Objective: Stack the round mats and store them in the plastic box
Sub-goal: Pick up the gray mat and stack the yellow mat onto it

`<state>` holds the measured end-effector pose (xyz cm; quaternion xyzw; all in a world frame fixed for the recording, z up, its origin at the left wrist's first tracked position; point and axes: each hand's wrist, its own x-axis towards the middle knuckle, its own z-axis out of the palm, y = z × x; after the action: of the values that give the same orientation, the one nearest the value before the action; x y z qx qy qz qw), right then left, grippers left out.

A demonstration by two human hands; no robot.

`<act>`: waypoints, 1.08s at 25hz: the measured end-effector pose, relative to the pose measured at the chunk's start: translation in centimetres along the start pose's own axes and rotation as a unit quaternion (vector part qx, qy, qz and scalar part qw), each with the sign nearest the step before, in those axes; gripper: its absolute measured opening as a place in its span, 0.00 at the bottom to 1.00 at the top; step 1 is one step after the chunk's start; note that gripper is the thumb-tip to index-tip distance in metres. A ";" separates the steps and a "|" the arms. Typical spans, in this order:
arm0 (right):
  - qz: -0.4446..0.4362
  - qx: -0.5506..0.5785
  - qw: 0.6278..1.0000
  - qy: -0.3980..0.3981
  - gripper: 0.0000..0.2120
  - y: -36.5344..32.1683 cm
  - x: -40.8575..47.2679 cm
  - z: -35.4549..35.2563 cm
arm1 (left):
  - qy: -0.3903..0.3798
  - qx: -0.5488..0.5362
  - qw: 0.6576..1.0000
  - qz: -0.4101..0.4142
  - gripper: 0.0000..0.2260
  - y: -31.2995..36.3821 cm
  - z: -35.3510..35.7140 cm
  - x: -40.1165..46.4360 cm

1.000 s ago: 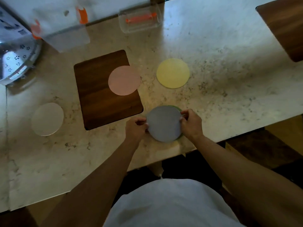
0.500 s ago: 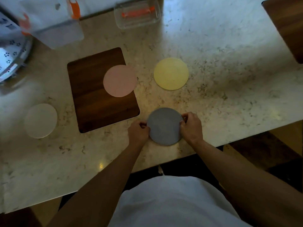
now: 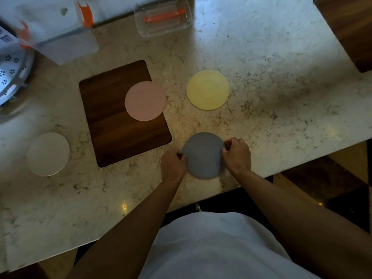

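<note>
A round grey mat is lying near the front edge of the pale marbled stone bench. The person's left hand is pinching the mat's left rim with curled fingers, and the right hand is pinching its right rim in the same way; both hands are clamped on the grey mat. Whether another mat is lying under it cannot be told.

A round yellow mat is lying flat on the bench beyond the grey one, well apart from it. A round pink mat is resting on the right part of a dark rectangular wooden board, its right edge reaching the board's edge. A round white mat is lying on the bench left of the board, apart from it.

A clear plastic box with orange clips is standing at the far edge of the bench. A translucent lid with orange latches is sitting at the far left, beside a perforated metal colander.
</note>
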<state>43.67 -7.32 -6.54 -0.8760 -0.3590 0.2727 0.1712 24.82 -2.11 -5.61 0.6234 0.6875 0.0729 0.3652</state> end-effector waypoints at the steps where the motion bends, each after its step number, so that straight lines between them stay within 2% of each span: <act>1: 0.004 -0.003 1.000 0.003 0.09 0.0 -0.1 0.0 | 0.002 -0.001 1.000 0.001 0.06 0.0 0.0 0.0; 4: 0.012 -0.009 1.000 0.006 0.10 -0.1 -0.2 0.1 | 0.007 -0.004 1.000 -0.010 0.05 0.0 0.2 0.0; 7: 0.032 0.008 0.999 0.007 0.10 -0.3 0.0 0.0 | 0.004 -0.022 0.998 -0.054 0.05 0.5 0.5 0.2; 17: 0.101 0.108 0.988 -0.049 0.07 -0.3 0.9 -0.9 | -0.029 -0.123 0.979 -0.161 0.06 1.6 0.3 0.9; 22: 0.069 0.166 0.983 -0.047 0.09 0.2 1.6 -2.2 | -0.048 -0.210 0.964 -0.157 0.09 2.8 -0.6 2.3; 27: 0.045 0.186 0.981 -0.037 0.10 -0.9 4.9 -4.2 | -0.043 -0.223 0.968 -0.105 0.04 5.6 -1.3 5.3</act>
<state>48.62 -3.64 -4.48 -0.8333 -0.2688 0.3746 0.3049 28.82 4.38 -3.77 0.4532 0.6989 0.1593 0.5298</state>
